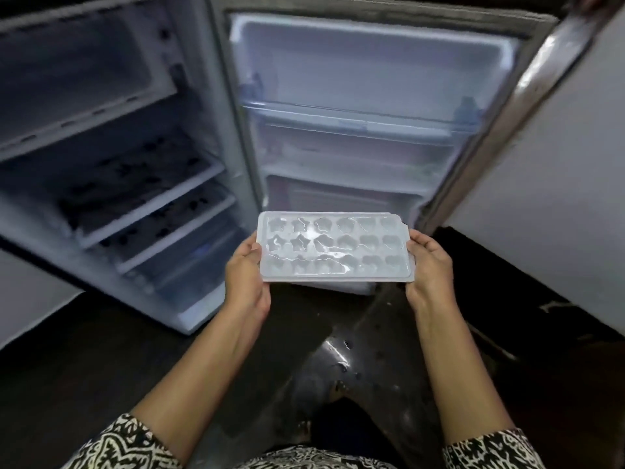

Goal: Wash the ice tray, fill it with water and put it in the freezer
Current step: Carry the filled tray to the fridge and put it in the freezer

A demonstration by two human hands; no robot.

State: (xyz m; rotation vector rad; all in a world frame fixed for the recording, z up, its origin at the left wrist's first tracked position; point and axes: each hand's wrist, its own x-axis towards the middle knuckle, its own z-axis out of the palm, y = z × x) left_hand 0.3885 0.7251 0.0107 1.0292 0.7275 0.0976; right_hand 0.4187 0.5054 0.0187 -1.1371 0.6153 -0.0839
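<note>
Far left, the white fridge cabinet [216,137] stands wide open, with the frosted freezer compartment [77,72] at its top and the white-edged glass shelves [145,194] stacked below it. A clear drawer [189,265] sits at the bottom, low against the dark floor [84,350].

Moving across, the left hand [245,275] grips the short left edge of the pale, translucent plastic ice tray [333,247], thumb up on the rim and fingers curled beneath. The tray is a rectangle with three rows of star- and heart-shaped hollows. It is held level in the air, low and right of the shelves and well apart from the freezer compartment up at the top left. Light glints across its surface, but how full the hollows are I cannot tell.

Right behind the tray stands the open fridge door [372,79] with its clear racks [355,123] — the lowest one partly hidden by the tray. Below, a wet shine [334,357] marks the floor.

On the far edge, the right hand [429,265] clasps the tray's short right end the same way, thumb on top. Black-and-white patterned sleeves [128,445] frame both forearms, and a pale wall [558,164] closes off the right side.
</note>
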